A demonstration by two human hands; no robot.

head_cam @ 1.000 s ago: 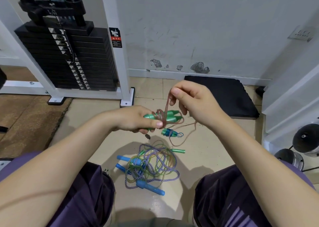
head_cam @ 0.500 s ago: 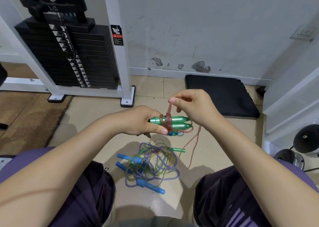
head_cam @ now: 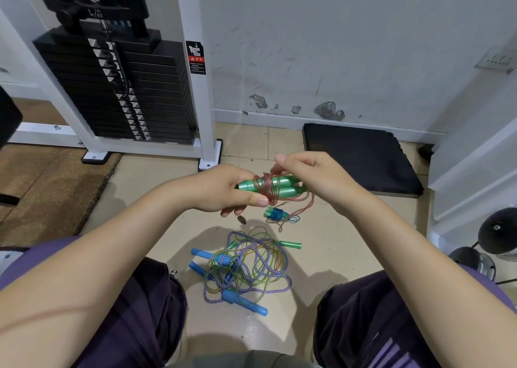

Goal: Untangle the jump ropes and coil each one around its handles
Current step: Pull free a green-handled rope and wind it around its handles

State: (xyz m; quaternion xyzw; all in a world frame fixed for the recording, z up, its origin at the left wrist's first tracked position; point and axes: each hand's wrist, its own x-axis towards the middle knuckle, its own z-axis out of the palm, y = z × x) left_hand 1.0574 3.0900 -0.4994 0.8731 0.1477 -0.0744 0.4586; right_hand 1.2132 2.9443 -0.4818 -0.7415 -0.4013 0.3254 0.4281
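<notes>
My left hand (head_cam: 223, 190) grips two green handles (head_cam: 282, 187) held side by side. A pink translucent rope (head_cam: 267, 188) is wound several times around them. My right hand (head_cam: 313, 177) pinches that rope just above the handles, and its loose tail (head_cam: 300, 208) hangs down toward the floor. On the tiles below lies a small coiled rope with teal handles (head_cam: 275, 213). Nearer my knees sits a tangled pile (head_cam: 249, 267) of a purple-white braided rope with blue handles (head_cam: 243, 302) and a green-yellow rope with a thin green handle (head_cam: 291, 244).
A white-framed weight stack machine (head_cam: 120, 93) stands at the back left, its foot (head_cam: 209, 158) close to my hands. A black mat (head_cam: 361, 158) lies against the wall on the right. Brown flooring (head_cam: 47, 188) is on the left, and dark weights (head_cam: 498, 233) at the right edge.
My right hand has carried the pink rope around the green handles again, adding turns. The hanging tail has grown shorter. Both hands have shifted slightly.
</notes>
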